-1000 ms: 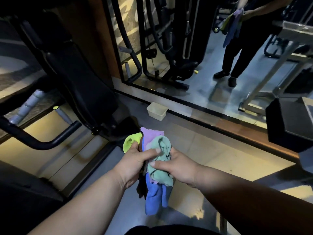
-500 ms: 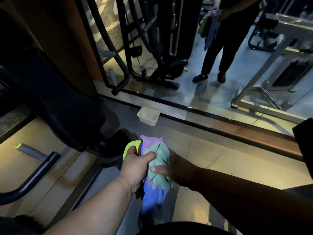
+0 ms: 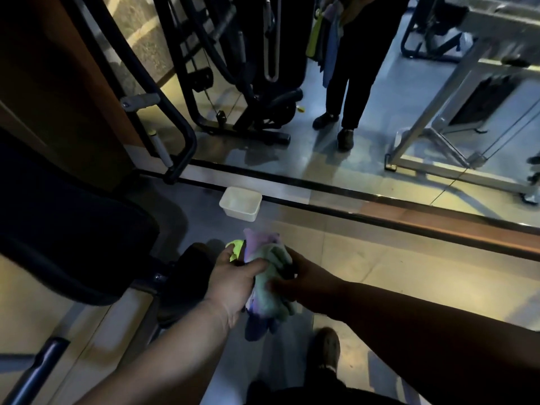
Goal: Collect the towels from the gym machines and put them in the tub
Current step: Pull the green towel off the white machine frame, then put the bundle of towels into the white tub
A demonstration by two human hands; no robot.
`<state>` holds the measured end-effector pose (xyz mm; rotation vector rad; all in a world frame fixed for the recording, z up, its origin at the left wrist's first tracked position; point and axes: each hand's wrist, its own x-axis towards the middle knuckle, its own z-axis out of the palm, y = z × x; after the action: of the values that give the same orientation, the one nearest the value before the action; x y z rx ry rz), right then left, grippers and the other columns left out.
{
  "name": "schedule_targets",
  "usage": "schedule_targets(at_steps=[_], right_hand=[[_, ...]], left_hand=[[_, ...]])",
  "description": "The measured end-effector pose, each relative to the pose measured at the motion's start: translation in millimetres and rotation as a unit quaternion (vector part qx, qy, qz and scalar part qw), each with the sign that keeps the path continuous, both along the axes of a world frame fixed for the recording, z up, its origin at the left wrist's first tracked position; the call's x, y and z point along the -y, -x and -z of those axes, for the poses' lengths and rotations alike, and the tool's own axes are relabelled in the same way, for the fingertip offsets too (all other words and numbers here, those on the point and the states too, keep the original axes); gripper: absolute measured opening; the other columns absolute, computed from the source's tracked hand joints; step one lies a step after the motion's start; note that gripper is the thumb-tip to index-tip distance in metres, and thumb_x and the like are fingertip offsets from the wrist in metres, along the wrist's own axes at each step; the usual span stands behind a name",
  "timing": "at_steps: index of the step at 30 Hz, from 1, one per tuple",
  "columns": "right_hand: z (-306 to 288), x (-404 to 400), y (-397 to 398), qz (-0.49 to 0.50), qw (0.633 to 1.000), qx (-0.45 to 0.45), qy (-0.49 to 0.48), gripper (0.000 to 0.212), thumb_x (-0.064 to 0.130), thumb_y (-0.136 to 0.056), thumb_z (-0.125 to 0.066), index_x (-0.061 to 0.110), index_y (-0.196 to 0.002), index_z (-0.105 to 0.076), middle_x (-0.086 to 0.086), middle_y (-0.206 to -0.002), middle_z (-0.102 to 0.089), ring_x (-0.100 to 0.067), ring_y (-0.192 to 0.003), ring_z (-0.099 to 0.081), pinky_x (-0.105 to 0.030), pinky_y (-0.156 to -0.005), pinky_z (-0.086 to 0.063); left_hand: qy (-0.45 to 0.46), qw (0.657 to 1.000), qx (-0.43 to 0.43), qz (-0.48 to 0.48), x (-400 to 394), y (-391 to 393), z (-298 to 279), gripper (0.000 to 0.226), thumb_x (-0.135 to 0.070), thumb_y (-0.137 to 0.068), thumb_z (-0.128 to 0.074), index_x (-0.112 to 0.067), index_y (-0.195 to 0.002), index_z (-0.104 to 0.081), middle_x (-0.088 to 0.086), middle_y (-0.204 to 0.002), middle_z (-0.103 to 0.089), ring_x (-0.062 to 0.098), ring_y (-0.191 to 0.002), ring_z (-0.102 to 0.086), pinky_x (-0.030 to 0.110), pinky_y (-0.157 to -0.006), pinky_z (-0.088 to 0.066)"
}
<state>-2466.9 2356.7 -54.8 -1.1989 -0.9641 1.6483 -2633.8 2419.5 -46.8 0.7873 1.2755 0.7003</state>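
Both hands clutch a bundle of towels just short of the tub

The left hand [image 3: 233,283] and right hand [image 3: 304,283] close their fingers around the bunched green, lilac, blue and yellow cloth towels [image 3: 268,276] — the small white rectangular plastic tub [image 3: 226,203] sits on the floor beyond them.

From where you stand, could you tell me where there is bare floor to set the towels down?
Bare floor lies right of the tub, along the mirror's base. The tub looks empty too. Left is crowded by the black machine.

Bunched towels [image 3: 270,285], purple, mint, blue and yellow-green, well short of the empty white tub [image 3: 240,203] on the floor.
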Motion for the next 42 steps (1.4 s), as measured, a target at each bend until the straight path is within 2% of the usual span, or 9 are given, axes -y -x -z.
schedule_targets(at_steps=[9, 13, 17, 22, 26, 31, 36, 40, 42], right_hand=[[22, -120, -49, -0.114, 0.991, 0.063, -0.016, 0.047, -0.01, -0.083, -0.07, -0.002, -0.128, -0.059, -0.003, -0.108, -0.073, -0.017, -0.103, -0.069, -0.031, -0.09, -0.054], [30, -165, -77, -0.151, 0.986, 0.061, 0.017, 0.055, -0.013, -0.083, -0.07, -0.003, -0.134, -0.054, -0.001, -0.102, -0.076, -0.012, -0.092, -0.071, -0.022, -0.076, -0.056], [33, -206, -100, -0.197, 0.978, 0.069, 0.024, 0.062, -0.002, -0.074, -0.08, 0.001, -0.131, -0.056, -0.015, -0.105, -0.072, -0.03, -0.094, -0.068, -0.04, -0.08, -0.054], [37, -250, -119, -0.24, 0.966, 0.083, 0.047, 0.053, -0.017, -0.087, -0.068, 0.019, -0.124, -0.059, 0.011, -0.1, -0.079, 0.003, -0.091, -0.073, -0.015, -0.076, -0.056], [60, -283, -128, -0.204, 0.97, 0.104, 0.086, 0.06, -0.019, -0.089, -0.065, 0.031, -0.123, -0.058, 0.01, -0.097, -0.078, -0.004, -0.09, -0.077, -0.02, -0.075, -0.06], [79, -335, -137, -0.175, 0.959, 0.164, 0.152, 0.069, 0.0, -0.092, -0.073, 0.035, -0.141, -0.041, 0.005, -0.117, -0.061, -0.012, -0.1, -0.07, -0.018, -0.074, -0.06], [114, -393, -156, -0.18, 0.936, 0.243, 0.18, 0.09, 0.025, -0.09, -0.079, 0.039, -0.159, -0.024, -0.002, -0.133, -0.048, -0.022, -0.119, -0.064, -0.02, -0.088, -0.058], [142, -435, -163, -0.167, 0.934, 0.271, 0.165, 0.084, 0.033, -0.085, -0.08, 0.042, -0.155, -0.034, -0.007, -0.141, -0.059, -0.02, -0.119, -0.066, -0.031, -0.101, -0.057], [152, -456, -168, -0.176, 0.934, 0.269, 0.158, 0.076, 0.019, -0.092, -0.076, 0.033, -0.156, -0.037, -0.004, -0.137, -0.061, -0.014, -0.117, -0.062, -0.012, -0.085, -0.056]], left_hand=[[-0.035, 0.999, -0.024, -0.021, -82, -43, 18, 0.033, -0.01, -0.067, -0.078, -0.011, -0.1, -0.081, 0.024, -0.101, -0.084, 0.047, -0.099, -0.08, 0.07, -0.094, -0.061], [-0.028, 0.996, -0.023, -0.078, -112, -67, 31, 0.048, -0.017, -0.063, -0.081, -0.01, -0.11, -0.077, 0.022, -0.103, -0.084, 0.044, -0.1, -0.081, 0.068, -0.095, -0.061], [-0.007, 0.992, -0.015, -0.124, -141, -86, 44, 0.041, -0.014, -0.068, -0.084, -0.011, -0.109, -0.077, 0.026, -0.107, -0.083, 0.048, -0.102, -0.08, 0.071, -0.095, -0.06], [0.021, 0.988, 0.014, -0.152, -173, -94, 61, 0.041, -0.012, -0.075, -0.085, -0.01, -0.115, -0.075, 0.036, -0.111, -0.077, 0.067, -0.099, -0.072, 0.091, -0.087, -0.047], [0.03, 0.985, 0.013, -0.167, -209, -97, 75, 0.042, -0.012, -0.075, -0.081, -0.014, -0.117, -0.076, 0.039, -0.114, -0.075, 0.073, -0.1, -0.068, 0.098, -0.081, -0.038], [-0.002, 0.99, -0.006, -0.143, -267, -107, 86, 0.027, -0.011, -0.086, -0.082, -0.021, -0.111, -0.079, 0.019, -0.105, -0.084, 0.038, -0.096, -0.083, 0.062, -0.081, -0.068], [-0.04, 0.994, 0.008, -0.101, -333, -118, 116, 0.026, -0.006, -0.094, -0.08, -0.002, -0.119, -0.073, 0.015, -0.1, -0.085, 0.019, -0.089, -0.084, 0.024, -0.068, -0.066], [-0.025, 0.995, 0.024, -0.089, -382, -131, 153, 0.051, -0.028, -0.083, -0.085, -0.006, -0.127, -0.073, 0.018, -0.111, -0.083, 0.039, -0.105, -0.079, 0.025, -0.064, -0.062], [-0.009, 0.995, 0.03, -0.099, -403, -137, 170, 0.039, -0.011, -0.092, -0.08, -0.004, -0.13, -0.072, 0.02, -0.114, -0.082, 0.038, -0.106, -0.079, 0.028, -0.067, -0.064]])
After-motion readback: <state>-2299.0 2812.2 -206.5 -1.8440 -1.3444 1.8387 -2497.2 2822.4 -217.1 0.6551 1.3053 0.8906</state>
